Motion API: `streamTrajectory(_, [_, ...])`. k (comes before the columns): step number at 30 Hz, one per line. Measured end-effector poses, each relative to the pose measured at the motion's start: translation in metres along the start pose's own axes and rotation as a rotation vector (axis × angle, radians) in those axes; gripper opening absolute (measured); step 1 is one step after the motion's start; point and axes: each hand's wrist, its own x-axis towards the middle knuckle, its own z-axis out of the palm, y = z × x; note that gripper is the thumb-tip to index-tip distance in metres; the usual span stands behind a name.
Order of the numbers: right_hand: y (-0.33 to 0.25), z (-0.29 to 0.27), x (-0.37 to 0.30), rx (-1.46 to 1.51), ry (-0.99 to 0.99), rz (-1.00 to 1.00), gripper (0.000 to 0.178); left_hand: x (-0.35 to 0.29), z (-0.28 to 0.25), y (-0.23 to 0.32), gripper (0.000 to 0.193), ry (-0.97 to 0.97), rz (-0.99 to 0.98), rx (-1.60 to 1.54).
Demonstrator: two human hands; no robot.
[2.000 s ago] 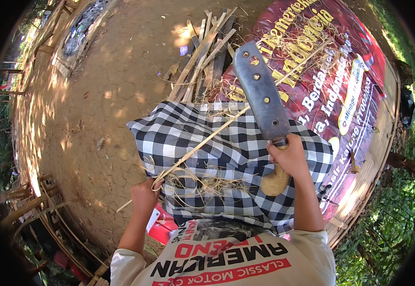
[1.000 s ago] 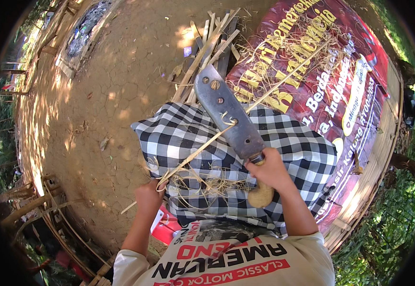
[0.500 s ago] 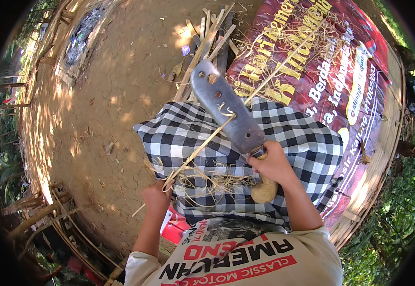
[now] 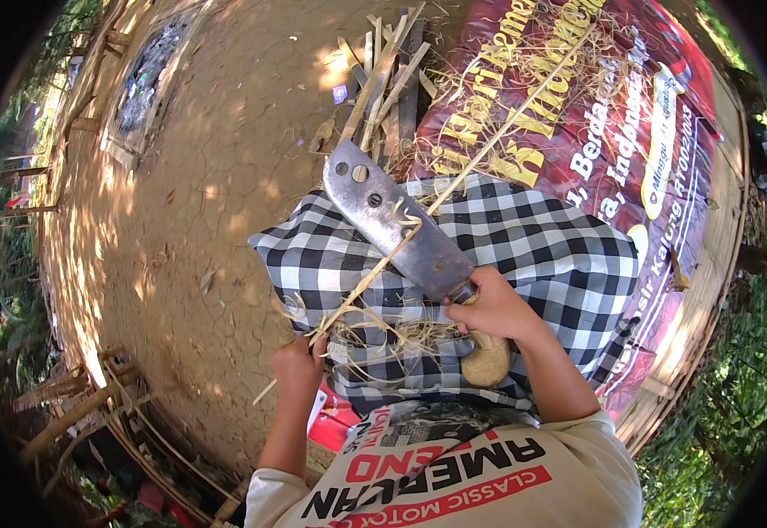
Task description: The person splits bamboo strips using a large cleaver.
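My right hand (image 4: 491, 306) is closed round the wooden handle of a broad cleaver (image 4: 401, 224), whose grey blade has several round holes. The handle's bulbous end sticks out below my fist. My left hand (image 4: 300, 359) pinches a long, thin bamboo strip (image 4: 506, 132) near its lower end. This strip runs up to the right, passing under the blade, and a curled shaving (image 4: 408, 214) stands at the cutting edge where they meet. Thin pale shavings (image 4: 401, 336) lie across the black-and-white checked cloth (image 4: 524, 233) over my lap.
Split wood pieces (image 4: 388, 84) are piled on bare earth (image 4: 198, 290) ahead. To the right a dark red printed banner (image 4: 559, 167) lies spread, strewn with more shavings. Bamboo slats (image 4: 696, 299) edge it at the far right. Bamboo poles (image 4: 75, 414) stand at lower left.
The cleaver has slid down and left along the strip, toward my left hand. My left hand has shifted slightly right, still holding the strip.
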Motion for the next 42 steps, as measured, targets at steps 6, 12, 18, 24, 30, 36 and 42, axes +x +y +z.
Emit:
streamTrajectory(6, [0.006, -0.009, 0.010, 0.082, -0.106, 0.072, 0.020, 0.001, -0.003, 0.002, 0.041, 0.003, 0.021, 0.079])
streamTrajectory(12, [-0.008, -0.019, -0.008, 0.239, -0.182, 0.224, 0.026, 0.002, -0.005, -0.001, 0.040, -0.037, 0.025, 0.100])
streamTrajectory(18, [-0.010, -0.020, -0.009, 0.084, 0.065, -0.032, 0.016, 0.003, -0.001, -0.001, 0.037, 0.001, 0.058, 0.037])
streamTrajectory(24, [-0.002, 0.001, -0.006, -0.020, 0.090, -0.046, 0.015, 0.001, 0.002, -0.005, 0.034, -0.012, 0.042, 0.012])
streamTrajectory(30, [-0.001, 0.006, -0.008, -0.045, -0.090, 0.019, 0.019, 0.003, 0.000, 0.002, 0.037, 0.015, 0.028, 0.002])
streamTrajectory(36, [0.001, -0.008, -0.010, 0.257, -0.205, 0.186, 0.019, 0.003, -0.009, 0.002, 0.037, -0.044, 0.016, 0.017])
streamTrajectory(42, [-0.007, -0.002, -0.014, 0.190, -0.085, -0.029, 0.014, 0.003, -0.006, 0.006, 0.037, -0.023, 0.001, -0.015])
